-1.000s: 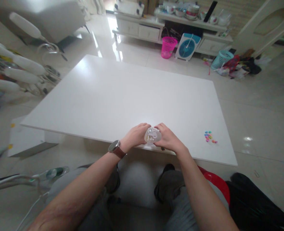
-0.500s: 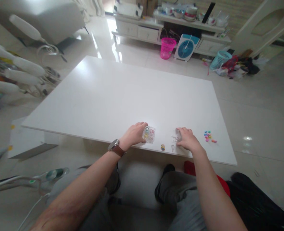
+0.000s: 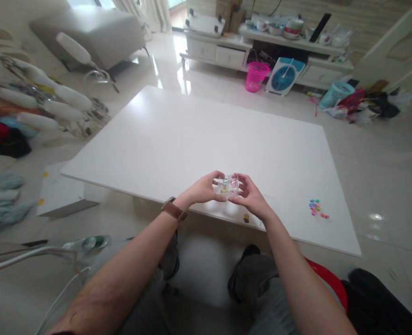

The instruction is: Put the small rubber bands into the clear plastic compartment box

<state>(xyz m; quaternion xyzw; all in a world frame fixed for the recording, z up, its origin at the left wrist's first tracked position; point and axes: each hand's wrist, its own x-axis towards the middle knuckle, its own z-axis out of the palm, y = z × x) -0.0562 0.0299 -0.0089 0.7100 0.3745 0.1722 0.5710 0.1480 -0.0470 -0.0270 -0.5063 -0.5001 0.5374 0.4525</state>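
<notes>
Near the table's front edge, both hands meet at a small clear plastic box (image 3: 228, 187) with compartments holding tiny coloured things, some yellow and some pink. My left hand (image 3: 208, 187) grips its left side between thumb and fingers. From the right, my right hand (image 3: 250, 194) closes its thumb and fingers on the other side; whether it also has a separate clear piece is hard to make out. A small yellow and blue cartoon figure (image 3: 246, 218) lies on the table (image 3: 206, 135) just below the hands. Several small colourful pieces (image 3: 315, 206) lie in a cluster to the right.
White-padded chairs (image 3: 69, 100) stand left of the table. Across the floor are a pink basket (image 3: 257, 77), a blue and white fan (image 3: 284, 77) and a low white cabinet (image 3: 230, 55). A red seat (image 3: 327, 279) shows beside my right leg.
My right hand has moved left from the clear pieces on the table to the plastic box. The box is now between both hands. The view has shifted slightly, too.
</notes>
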